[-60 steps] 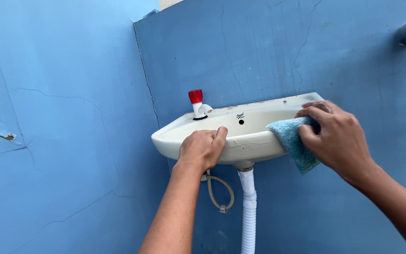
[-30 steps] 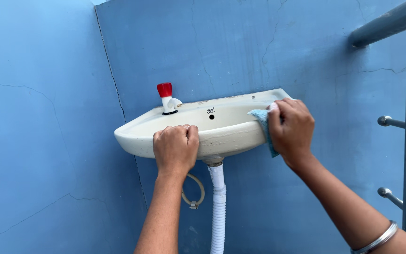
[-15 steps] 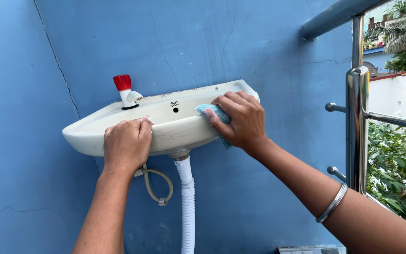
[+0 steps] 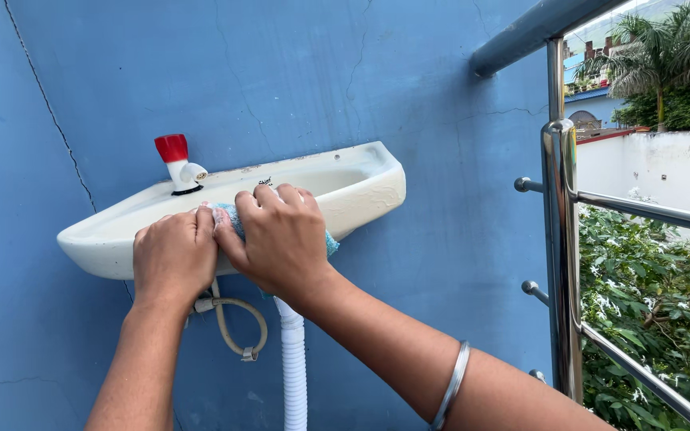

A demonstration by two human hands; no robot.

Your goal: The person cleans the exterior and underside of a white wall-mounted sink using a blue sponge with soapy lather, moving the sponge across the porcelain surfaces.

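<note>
On the front rim of the sink (image 4: 361, 187), our right hand (image 4: 281, 239) presses a blue cloth (image 4: 230, 215) with fingers curled down over it, gripping it against the porcelain; only slivers of cloth show, by the forefinger and at the hand's right edge. Just beside it, our left hand (image 4: 173, 255) clamps the same rim, fingers bent over the lip and closed on it, its knuckles touching the right hand's thumb side. A metal bangle (image 4: 450, 383) circles our right forearm.

The sink is white, small, and fixed to a cracked blue wall (image 4: 281, 72). At its back left corner stands a white tap with a red handle (image 4: 173, 152). Beneath the bowl a white ribbed drainpipe (image 4: 293, 367) drops straight down, and a tan hose (image 4: 241, 327) loops beside it, under our left wrist. To the right, well apart from the sink, a steel railing (image 4: 561, 239) stands before green bushes (image 4: 664, 303) and a white wall.
</note>
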